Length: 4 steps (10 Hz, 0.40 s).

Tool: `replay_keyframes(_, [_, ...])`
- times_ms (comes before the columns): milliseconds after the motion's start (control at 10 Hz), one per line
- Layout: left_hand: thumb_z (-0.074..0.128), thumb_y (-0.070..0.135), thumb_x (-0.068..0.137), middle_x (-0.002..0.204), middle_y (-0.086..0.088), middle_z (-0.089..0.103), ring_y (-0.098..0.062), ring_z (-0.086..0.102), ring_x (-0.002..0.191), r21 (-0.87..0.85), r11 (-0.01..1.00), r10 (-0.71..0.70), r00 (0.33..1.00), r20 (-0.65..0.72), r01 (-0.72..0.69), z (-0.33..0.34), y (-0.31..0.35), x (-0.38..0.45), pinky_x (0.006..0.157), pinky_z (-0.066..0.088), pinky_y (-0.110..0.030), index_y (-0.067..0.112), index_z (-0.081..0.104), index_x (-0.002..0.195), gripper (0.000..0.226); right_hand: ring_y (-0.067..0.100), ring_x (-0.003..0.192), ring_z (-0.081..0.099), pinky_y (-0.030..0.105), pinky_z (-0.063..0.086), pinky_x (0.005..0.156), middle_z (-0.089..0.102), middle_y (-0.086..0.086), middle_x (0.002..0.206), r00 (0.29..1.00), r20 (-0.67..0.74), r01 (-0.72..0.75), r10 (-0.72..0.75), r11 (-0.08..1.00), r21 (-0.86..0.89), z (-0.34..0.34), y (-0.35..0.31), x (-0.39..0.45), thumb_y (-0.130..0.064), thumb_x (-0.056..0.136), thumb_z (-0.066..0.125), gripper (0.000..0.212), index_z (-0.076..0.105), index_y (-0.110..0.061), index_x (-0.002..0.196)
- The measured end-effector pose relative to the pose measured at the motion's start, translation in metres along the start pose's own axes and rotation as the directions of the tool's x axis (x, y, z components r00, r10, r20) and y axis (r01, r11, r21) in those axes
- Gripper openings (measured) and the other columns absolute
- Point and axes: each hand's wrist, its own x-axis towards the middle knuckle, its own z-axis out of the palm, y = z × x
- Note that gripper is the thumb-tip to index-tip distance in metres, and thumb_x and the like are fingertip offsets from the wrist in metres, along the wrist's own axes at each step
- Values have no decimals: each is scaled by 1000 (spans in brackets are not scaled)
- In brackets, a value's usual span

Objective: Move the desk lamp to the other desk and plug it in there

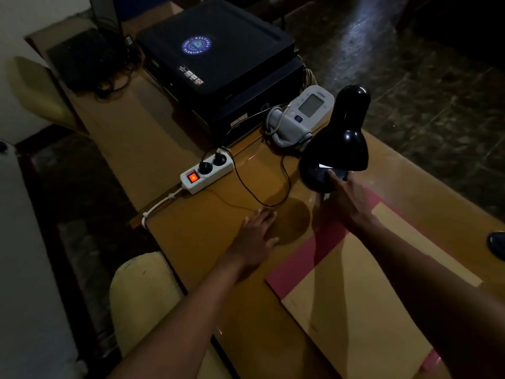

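in the head view, the desk lamp (338, 140) is standing on the yellow-brown desk (213, 236), just in front of a grey blood pressure monitor (300, 116). its black shade is bending down over its round base, and a small patch of light is showing under the shade. the right hand (347, 201) is reaching out to that base with one finger extended and touching it, the other fingers loosely curled, holding nothing. the left hand (259, 231) is lying flat and spread on the desk, empty, well apart from the lamp.

a thin black cord (262, 198) is looping across the desk toward a white power strip (207, 170), whose red switch is glowing and whose two sockets are both holding black plugs. it is looking as if one of them belongs to the lamp, though i cannot tell which. so the task is appearing to be at or near its end, with the finger probably working or testing the switch on the base. whether this is the first desk or the other one, i cannot tell.

the next move is calling for a light press without shoving the base.

the desk is glossy, carrying a black printer (218, 50) at the back and a brown envelope (363, 294) on a pink folder near the person. the room is dim, with a dark tiled floor (423, 64) to the right.
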Motion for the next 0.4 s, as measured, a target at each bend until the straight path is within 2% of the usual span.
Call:
replay_keyframes(100, [52,38,98,164,2,7,-16,-1,151,-7,1000,-11,1000,27,11,-5,2,-1,119,-5,-41,21,16,155,69,45,104,64,34,41,70,16,30,163,999,14,-31,31,999,27,6,-1,-2,-31,101,55,70,25,-21,163])
replay_keyframes(200, [53,38,97,164,1,9,-16,4,151,-57,997,-51,996,70,55,-18,3,-10,123,7,-45,22,16,154,70,46,127,53,40,49,81,1,25,168,996,78,-58,53,996,69,6,0,-9,-10,100,52,79,9,-20,165])
replay_keyframes(300, [51,39,98,164,2,12,-19,11,150,-71,991,-113,992,52,117,-36,1,-28,122,17,-45,25,19,154,65,46,145,34,52,48,106,6,22,168,990,131,-61,50,994,88,-4,-8,-34,-5,97,55,89,-1,-18,165])
replay_keyframes(400, [52,40,97,163,5,16,-20,19,148,-84,983,-166,986,-14,164,-55,-4,-48,119,24,-42,27,27,151,61,42,147,33,49,45,111,15,20,168,990,142,-15,-3,991,131,-13,-30,-63,-6,95,55,91,-3,-19,165])
